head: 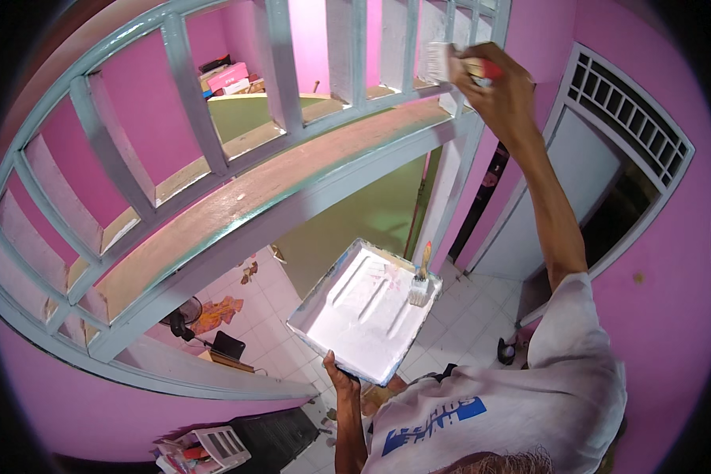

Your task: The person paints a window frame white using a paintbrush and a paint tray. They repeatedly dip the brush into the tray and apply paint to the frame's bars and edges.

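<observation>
My right hand (503,86) grips a paintbrush (438,62) whose wide bristles are coated in white. Those bristles lie against or just in front of the slatted wooden frame (285,71) above the doorway, near its right end; exact contact cannot be told. With my left hand (345,379) I hold a paint tray (355,320) by its near edge, the thumb showing at its side. White paint covers the tray's ribbed floor. A second, smaller brush (419,290) rests in the tray's right corner, its red-tipped handle leaning over the rim.
Below the slats runs a bare wooden ledge (260,189). A door with a barred transom (628,109) stands at right in the pink wall (640,343). Far below are the tiled floor (266,296), an electric fan (181,317) and a white plastic rack (222,447).
</observation>
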### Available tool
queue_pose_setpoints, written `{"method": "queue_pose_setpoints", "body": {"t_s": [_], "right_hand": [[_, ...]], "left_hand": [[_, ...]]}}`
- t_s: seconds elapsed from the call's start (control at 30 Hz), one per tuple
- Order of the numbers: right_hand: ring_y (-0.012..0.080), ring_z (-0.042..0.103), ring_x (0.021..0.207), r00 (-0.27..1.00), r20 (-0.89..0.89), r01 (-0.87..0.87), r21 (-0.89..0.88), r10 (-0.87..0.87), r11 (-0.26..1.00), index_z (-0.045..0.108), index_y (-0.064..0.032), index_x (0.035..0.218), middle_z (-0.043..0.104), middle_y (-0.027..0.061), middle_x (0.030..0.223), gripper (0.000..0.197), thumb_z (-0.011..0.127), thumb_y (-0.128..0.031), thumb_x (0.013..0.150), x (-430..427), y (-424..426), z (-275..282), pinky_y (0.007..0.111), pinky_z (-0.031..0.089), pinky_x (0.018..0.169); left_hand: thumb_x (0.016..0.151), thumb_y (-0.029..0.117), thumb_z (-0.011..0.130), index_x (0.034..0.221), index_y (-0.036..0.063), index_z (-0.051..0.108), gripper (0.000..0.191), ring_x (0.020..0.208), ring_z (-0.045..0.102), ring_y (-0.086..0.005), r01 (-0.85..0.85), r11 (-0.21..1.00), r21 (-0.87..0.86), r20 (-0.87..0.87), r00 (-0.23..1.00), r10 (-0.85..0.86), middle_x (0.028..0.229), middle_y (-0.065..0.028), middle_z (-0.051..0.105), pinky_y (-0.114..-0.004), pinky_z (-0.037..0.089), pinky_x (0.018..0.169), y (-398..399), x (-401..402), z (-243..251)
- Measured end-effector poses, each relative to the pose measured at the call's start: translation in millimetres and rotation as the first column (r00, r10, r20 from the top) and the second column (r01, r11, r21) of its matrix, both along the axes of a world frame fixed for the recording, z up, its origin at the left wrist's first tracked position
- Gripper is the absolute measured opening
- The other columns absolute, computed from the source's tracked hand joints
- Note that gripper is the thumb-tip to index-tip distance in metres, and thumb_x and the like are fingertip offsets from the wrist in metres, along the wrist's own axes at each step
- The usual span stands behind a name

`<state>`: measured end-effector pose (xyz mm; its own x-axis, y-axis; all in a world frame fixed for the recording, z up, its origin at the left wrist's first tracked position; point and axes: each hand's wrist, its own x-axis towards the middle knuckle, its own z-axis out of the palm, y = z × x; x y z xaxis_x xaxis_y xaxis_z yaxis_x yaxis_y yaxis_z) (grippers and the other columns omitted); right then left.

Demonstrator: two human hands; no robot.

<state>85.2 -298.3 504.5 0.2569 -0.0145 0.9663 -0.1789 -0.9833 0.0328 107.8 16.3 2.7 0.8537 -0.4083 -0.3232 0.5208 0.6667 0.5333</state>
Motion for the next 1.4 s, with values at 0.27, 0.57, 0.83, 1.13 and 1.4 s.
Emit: {"method": "queue_pose_setpoints", "body": {"t_s": [0.27, 0.57, 0.83, 1.13, 1.4], "right_hand": [[0.011, 0.066, 0.08, 0.913, 0.256, -0.34, 0.051, 0.317, 0.939, 0.067, -0.0019, 0.098, 0.069, 0.0043, 0.091, 0.014, 0.073, -0.004, 0.086, -14, 32, -10, 0.026, 0.054, 0.065], [0.0121, 0.067, 0.089, 0.96, 0.026, -0.278, -0.041, 0.279, 0.96, 0.068, 0.0005, 0.104, 0.07, 0.0075, 0.097, 0.023, 0.078, -0.007, 0.085, 27, 54, 22, 0.027, 0.056, 0.075], [0.0158, 0.072, 0.081, 0.927, 0.039, -0.374, -0.016, 0.374, 0.927, 0.066, -0.0039, 0.099, 0.069, 0.0079, 0.089, 0.021, 0.077, -0.005, 0.081, 24, 63, 8, 0.029, 0.056, 0.064], [0.0118, 0.067, 0.068, 0.923, 0.091, -0.372, -0.044, 0.375, 0.927, 0.066, -0.0044, 0.094, 0.07, 0.0067, 0.08, 0.016, 0.075, -0.006, 0.081, 13, 73, 6, 0.025, 0.053, 0.057], [0.0084, 0.066, 0.071, 0.976, 0.052, -0.213, -0.017, 0.214, 0.977, 0.066, -0.002, 0.092, 0.069, 0.0034, 0.082, 0.014, 0.075, -0.003, 0.082, 8, 69, -1, 0.024, 0.053, 0.062]], "left_hand": [[0.084, 0.048, 0.063, 0.133, -0.0002, 0.049, 0.07, 0.115, 0.058, -0.0292, -0.004, 1.0, 0.007, 0.044, 0.999, 0.004, 0.123, -0.0142, 0.059, -0.043, 0.047, 0.101, 5, -4, 5], [0.082, 0.048, 0.066, 0.132, -0.001, 0.049, 0.072, 0.114, 0.058, -0.0292, 0.023, 0.999, -0.031, 0.05, 0.999, -0.022, 0.121, -0.0151, 0.06, -0.042, 0.047, 0.1, 0, 0, -6], [0.081, 0.049, 0.067, 0.13, -0.0012, 0.051, 0.071, 0.113, 0.059, -0.0286, 0.014, 1.0, -0.011, 0.01, 1.0, -0.014, 0.121, -0.0148, 0.06, -0.042, 0.048, 0.099, -1, -2, -7], [0.081, 0.049, 0.066, 0.13, -0.0019, 0.05, 0.073, 0.114, 0.059, -0.0286, 0.012, 1.0, -0.013, 0.024, 1.0, -0.012, 0.12, -0.0158, 0.06, -0.041, 0.048, 0.1, 1, 0, -15], [0.082, 0.049, 0.066, 0.13, -0.0018, 0.051, 0.071, 0.114, 0.06, -0.0287, 0.003, 0.999, -0.036, 0.003, 1.0, -0.003, 0.121, -0.0158, 0.061, -0.041, 0.049, 0.1, 1, -4, -2]]}}
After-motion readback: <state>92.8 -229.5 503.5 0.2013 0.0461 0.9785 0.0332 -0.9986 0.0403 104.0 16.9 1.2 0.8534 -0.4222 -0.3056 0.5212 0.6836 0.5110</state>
